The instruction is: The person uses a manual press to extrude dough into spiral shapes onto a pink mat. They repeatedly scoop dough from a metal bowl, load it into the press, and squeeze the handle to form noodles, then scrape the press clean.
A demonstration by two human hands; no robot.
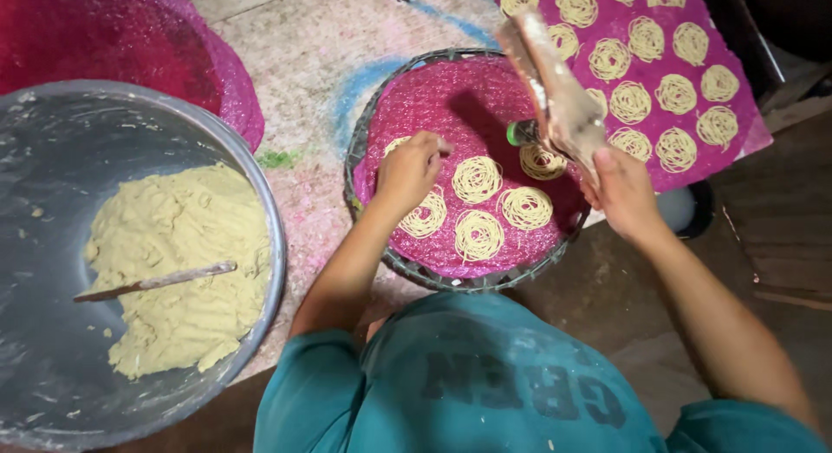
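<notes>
Right hand [622, 191] grips a dough-caked press [555, 89], nozzle over the pink-lined tray [451, 275] among six noodle coils [477, 179]; left hand [407, 169] rests on the liner, fingers curled, contents hidden; dough bowl [260, 184] cut off left.

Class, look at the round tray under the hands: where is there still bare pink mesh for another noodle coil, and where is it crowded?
Round tray: bare pink mesh across the far half, between the rim and the press. The near half is crowded with noodle coils around the left hand. The right hand holds the press.
</notes>
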